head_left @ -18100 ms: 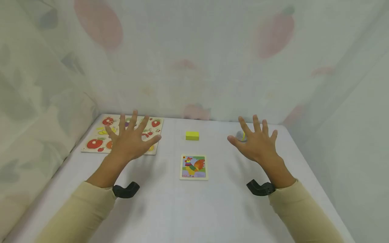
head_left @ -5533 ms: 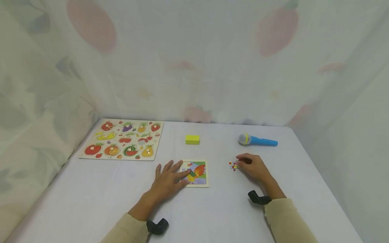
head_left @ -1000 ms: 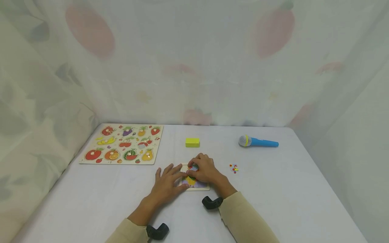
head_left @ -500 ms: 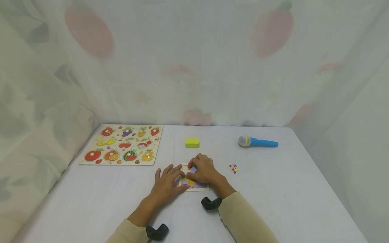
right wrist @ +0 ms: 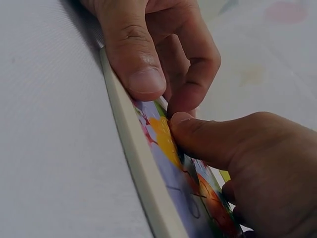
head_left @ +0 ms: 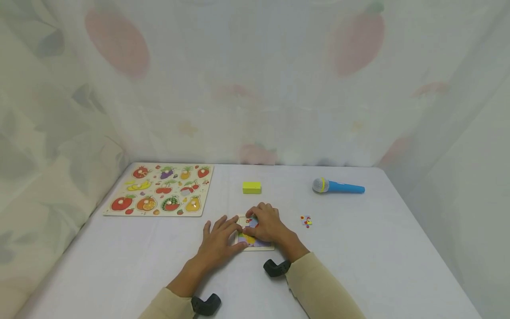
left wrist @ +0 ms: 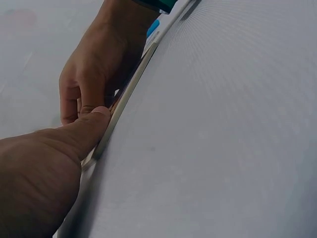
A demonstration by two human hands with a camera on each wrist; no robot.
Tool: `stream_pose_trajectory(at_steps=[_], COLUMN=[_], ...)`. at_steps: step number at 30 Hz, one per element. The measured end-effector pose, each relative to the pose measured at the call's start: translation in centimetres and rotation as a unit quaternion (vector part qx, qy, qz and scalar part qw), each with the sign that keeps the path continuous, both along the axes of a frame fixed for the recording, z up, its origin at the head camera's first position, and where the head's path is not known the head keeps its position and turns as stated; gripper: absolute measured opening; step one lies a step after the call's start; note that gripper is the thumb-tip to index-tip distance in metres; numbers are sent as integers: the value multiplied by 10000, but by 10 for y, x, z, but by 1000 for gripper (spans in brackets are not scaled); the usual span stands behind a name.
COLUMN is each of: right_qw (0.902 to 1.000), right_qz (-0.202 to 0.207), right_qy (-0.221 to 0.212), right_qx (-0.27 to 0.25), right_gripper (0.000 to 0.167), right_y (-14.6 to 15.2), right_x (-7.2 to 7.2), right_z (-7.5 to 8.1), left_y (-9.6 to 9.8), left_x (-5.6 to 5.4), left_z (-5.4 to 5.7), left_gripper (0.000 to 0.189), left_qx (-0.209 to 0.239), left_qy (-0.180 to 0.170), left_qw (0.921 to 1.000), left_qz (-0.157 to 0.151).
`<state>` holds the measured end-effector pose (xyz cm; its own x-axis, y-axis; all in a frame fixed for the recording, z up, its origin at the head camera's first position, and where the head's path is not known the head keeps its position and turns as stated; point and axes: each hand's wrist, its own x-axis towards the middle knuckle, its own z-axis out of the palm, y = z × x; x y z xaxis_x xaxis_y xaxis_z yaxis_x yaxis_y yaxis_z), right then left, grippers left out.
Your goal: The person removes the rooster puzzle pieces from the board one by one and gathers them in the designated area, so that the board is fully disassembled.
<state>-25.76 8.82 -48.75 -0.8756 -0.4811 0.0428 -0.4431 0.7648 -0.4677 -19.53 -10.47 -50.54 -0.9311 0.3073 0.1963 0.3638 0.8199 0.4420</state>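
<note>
A jigsaw puzzle with a rooster picture lies in its pale tray at the table's middle. My left hand rests spread over its left side; the thumb presses near the tray's lower edge and the index fingertip reaches the pieces. My right hand bends over the puzzle from the right and pinches at a puzzle piece, which tilts up beside the thumb in the right wrist view. The thumb and the left index fingertip meet there. A loose puzzle piece lies on the table to the right. Much of the picture is hidden under my hands.
A yellow block stands behind the puzzle. At the back left is a fruit knob-puzzle board; at the back right lies a blue toy microphone. Patterned cloth walls enclose the white table at the back and sides.
At first both hands hovered spread above the table and the puzzle was whole. Later my right hand set a piece down on the right, then came back to the puzzle. The last second shows little movement.
</note>
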Motion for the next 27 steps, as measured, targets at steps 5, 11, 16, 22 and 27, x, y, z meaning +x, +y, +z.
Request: stream_pose_trajectory(at_steps=[5,11,16,22,27], right_qw=[9999,9998,9996,9996,9996], right_qz=[125,185,221,260,249], right_qy=[87,0,-16,1,-72], right_qx=[-51,124,172,68,-125], right_gripper=[31,35,34,33,31], right_y=[3,4,3,2,3], right_x=[-1,-4,-3,-2,-2], right_z=[-2,-4,-2,-1,-3], left_y=[-1,-3,-3,-3,-2], left_x=[-1,-1,-1,0,-1], left_z=[0,0,0,1,1], left_gripper=[32,27,27,27,28], left_qx=[79,218,216,239,199], left_qy=[-16,-88,-118,-130,-107], left_qw=[9999,9997,9997,9996,9997], left_qz=[-83,-119,-94,-75,-64])
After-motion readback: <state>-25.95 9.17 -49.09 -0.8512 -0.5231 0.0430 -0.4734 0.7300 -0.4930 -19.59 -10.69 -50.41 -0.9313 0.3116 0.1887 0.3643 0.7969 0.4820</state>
